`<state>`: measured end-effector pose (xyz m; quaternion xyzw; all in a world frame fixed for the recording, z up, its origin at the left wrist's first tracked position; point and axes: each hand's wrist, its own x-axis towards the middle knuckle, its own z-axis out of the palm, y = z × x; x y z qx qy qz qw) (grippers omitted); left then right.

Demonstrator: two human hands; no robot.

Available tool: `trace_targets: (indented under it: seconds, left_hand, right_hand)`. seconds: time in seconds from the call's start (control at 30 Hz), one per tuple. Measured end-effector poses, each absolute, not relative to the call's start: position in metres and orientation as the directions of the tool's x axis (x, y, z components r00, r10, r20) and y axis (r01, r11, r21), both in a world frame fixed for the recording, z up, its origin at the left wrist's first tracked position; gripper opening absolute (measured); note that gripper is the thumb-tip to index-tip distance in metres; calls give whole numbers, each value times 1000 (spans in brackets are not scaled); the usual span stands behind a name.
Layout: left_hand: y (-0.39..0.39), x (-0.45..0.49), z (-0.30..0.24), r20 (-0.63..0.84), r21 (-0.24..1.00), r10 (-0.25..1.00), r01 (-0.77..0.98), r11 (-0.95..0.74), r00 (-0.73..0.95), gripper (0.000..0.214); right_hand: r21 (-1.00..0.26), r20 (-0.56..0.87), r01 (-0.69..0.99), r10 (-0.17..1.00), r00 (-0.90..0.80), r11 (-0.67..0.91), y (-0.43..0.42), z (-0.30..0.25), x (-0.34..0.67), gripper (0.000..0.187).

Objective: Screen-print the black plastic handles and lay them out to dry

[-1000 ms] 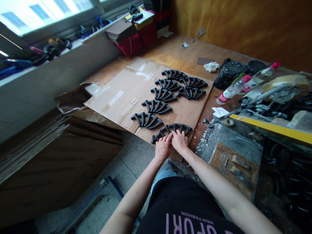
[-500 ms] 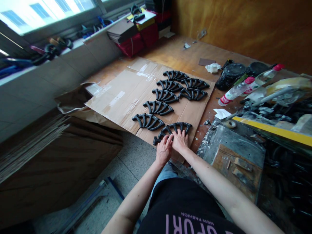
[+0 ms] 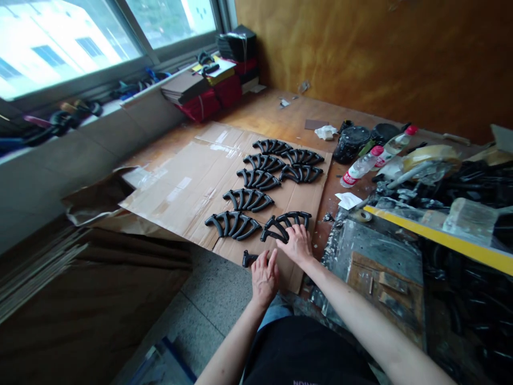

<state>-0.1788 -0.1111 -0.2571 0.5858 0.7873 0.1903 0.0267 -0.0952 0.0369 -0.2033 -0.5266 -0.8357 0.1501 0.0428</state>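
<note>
One black part (image 3: 247, 259), lower centre, at left hand (image 3: 265, 277); right hand (image 3: 297, 245) at fanned parts (image 3: 280, 226). Grip state, both: cannot tell.

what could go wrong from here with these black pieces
The single black tubular piece by the left hand lies near the edge of the flat brown cardboard sheet and might fall to the speckled grey floor. The right hand, on the fan-shaped set of black tubes, could nudge them out of line.

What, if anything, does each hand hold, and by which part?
Left hand covers one end of a lone black piece; right hand touches the near edge of a black fan. Actual grip: unclear.
</note>
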Motion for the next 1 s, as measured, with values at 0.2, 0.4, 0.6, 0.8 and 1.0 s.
trace_targets:
  seconds: [0.2,0.4,0.6,0.8,1.0]
  left_hand:
    - [-104,-175,-260,223,296,953,946,133,-204,46]
    - [-96,-174,-263,248,276,956,957,87,-159,44]
    - [-95,-183,-265,222,238,971,971,31,-86,41]
    - [-85,-189,-269,172,250,966,940,-231,192,60]
    - [-71,-166,-265,127,220,904,878,-426,407,59]
  right_hand:
    - [-330,-43,927,978,-204,179,127,-198,-109,45]
    - [-280,-140,960,988,-69,27,174,-216,-137,49]
    - [-365,-214,924,955,-205,117,171,-211,-134,53]
    - [-518,13,738,867,-498,432,120,-177,-62,41]
    - [-437,7,881,980,-198,182,48,-161,110,31]
